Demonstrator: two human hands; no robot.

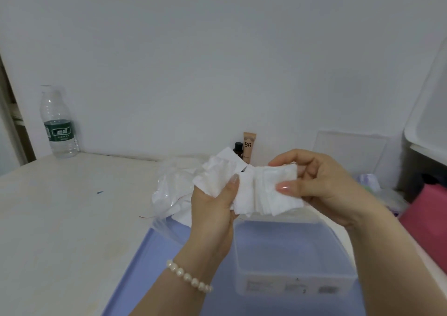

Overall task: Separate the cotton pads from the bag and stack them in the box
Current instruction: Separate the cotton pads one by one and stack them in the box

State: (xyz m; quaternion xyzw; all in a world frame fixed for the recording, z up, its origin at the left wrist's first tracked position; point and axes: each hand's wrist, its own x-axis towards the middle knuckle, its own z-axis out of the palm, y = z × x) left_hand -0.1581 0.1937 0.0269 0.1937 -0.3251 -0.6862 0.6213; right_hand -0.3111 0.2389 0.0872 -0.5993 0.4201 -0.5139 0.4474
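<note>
Both hands hold a fanned bundle of white cotton pads (263,190) above the table. My left hand (212,209) grips the bundle's left part, thumb on top. My right hand (321,185) pinches the right part between thumb and fingers. A clear plastic bag (173,190) with more white pads in it lies crumpled behind my left hand. Directly below the bundle stands a translucent rectangular box (292,257) on a lavender mat (154,262); its inside looks bare.
A water bottle (58,122) stands at the back left against the wall. A BB cream tube (249,146) and a small dark bottle (238,148) stand behind the pads. The clear box lid (350,151) leans on the wall; a pink object (428,216) lies at right.
</note>
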